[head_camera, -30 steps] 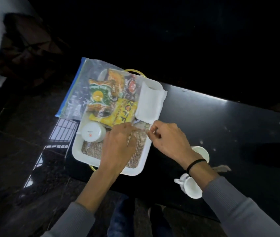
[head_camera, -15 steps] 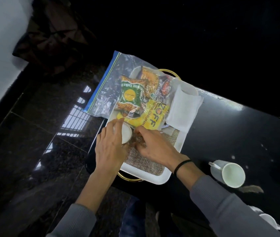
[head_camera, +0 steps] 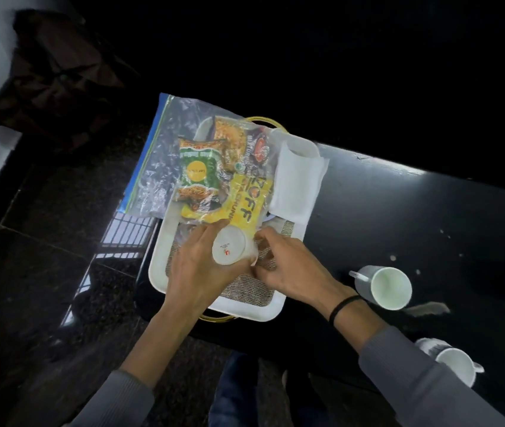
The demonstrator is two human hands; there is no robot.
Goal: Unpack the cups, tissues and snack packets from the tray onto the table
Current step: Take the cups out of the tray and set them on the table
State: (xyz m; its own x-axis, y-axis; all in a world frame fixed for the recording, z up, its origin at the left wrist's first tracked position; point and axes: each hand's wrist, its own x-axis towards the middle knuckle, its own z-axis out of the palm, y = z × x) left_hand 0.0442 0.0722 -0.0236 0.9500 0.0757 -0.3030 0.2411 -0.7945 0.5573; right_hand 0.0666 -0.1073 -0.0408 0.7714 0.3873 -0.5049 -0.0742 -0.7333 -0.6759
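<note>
A white tray (head_camera: 158, 257) with a woven mat sits on the left end of the black table (head_camera: 399, 217). My left hand (head_camera: 197, 266) grips an upside-down white cup (head_camera: 229, 245) just above the mat. My right hand (head_camera: 288, 266) touches the cup's right side, fingers curled by its handle. A clear zip bag (head_camera: 165, 167) with several snack packets (head_camera: 197, 174) lies across the tray's far half and over the table edge. A folded white tissue (head_camera: 297, 180) rests on the tray's far right corner.
Two white cups lie on the table right of the tray: one (head_camera: 391, 287) on its side, the other (head_camera: 456, 363) near the front edge. The table's left edge drops to a dark stone floor (head_camera: 44, 257). A dark bag (head_camera: 57, 72) sits far left.
My left hand went from the mat to the cup and lifted it toward the tray's middle. My right hand moved in from the tissue's corner to the cup's right side.
</note>
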